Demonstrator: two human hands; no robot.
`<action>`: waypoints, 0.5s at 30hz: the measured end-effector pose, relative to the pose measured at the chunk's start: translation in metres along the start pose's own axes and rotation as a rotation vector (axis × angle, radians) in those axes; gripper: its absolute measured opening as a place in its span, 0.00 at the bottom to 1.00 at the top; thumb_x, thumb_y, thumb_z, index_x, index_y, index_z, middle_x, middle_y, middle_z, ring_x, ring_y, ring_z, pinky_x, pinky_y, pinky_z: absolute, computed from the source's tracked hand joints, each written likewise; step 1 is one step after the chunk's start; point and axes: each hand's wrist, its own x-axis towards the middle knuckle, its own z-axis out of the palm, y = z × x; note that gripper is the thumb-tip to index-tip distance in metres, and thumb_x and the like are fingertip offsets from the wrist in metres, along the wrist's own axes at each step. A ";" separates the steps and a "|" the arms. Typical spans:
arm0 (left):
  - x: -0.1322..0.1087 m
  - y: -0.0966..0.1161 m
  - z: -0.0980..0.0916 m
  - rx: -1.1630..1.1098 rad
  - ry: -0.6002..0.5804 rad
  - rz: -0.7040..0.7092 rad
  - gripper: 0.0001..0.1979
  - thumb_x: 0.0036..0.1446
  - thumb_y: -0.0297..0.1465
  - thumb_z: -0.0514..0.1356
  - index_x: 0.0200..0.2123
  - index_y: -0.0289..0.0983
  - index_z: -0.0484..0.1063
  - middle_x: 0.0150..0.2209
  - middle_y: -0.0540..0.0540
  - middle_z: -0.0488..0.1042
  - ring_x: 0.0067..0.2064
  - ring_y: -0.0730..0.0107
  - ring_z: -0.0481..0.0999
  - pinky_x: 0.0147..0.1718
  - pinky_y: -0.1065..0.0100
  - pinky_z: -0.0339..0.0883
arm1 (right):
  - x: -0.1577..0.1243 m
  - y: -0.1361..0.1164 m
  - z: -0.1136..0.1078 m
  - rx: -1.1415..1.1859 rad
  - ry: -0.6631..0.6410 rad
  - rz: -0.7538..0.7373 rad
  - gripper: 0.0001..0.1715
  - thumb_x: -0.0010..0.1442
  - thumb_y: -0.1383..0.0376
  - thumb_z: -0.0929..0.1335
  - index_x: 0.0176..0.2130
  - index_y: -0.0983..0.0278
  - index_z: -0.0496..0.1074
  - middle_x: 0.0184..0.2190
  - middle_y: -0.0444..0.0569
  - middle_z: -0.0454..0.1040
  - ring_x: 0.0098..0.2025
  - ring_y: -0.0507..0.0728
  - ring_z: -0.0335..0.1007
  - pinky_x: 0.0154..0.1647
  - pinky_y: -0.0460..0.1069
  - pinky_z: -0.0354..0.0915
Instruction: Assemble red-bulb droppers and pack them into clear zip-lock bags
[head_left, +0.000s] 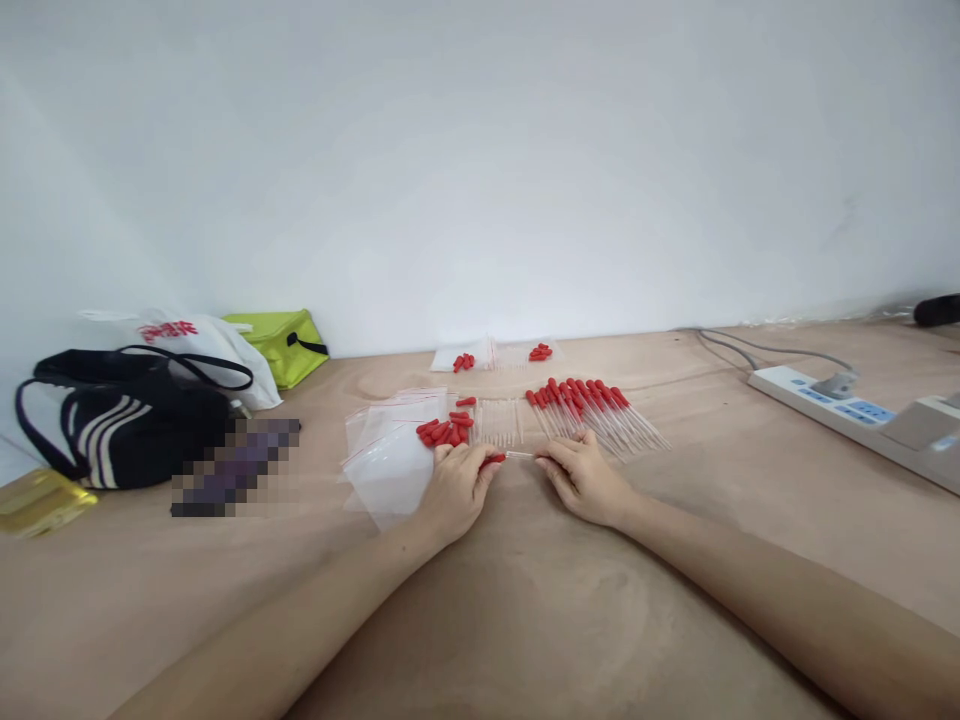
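Observation:
Between the fingers of my left hand (459,490) is a red rubber bulb (493,459). My right hand (586,478) pinches the far end of a clear dropper tube (520,455), whose other end meets the bulb. Just beyond my left hand lies a pile of loose red bulbs (444,432). Bare clear tubes (497,422) lie side by side in a row beyond the gap between my hands. Past my right hand, many droppers with red bulbs (577,395) are laid out in a slanting group.
Clear zip bags (390,455) lie left of the loose bulbs. Two more bags with red bulbs (540,352) are near the wall. A black bag (127,420), a lime-green bag (281,345) and a white plastic bag (251,365) stand at left. A power strip (847,410) lies at right.

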 end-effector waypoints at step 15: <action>0.002 -0.003 -0.003 -0.138 -0.041 0.130 0.08 0.57 0.31 0.51 0.29 0.38 0.68 0.28 0.51 0.75 0.31 0.69 0.70 0.35 0.66 0.56 | 0.005 0.003 -0.007 -0.085 -0.100 -0.105 0.14 0.57 0.70 0.58 0.35 0.63 0.71 0.29 0.48 0.73 0.29 0.51 0.61 0.36 0.50 0.42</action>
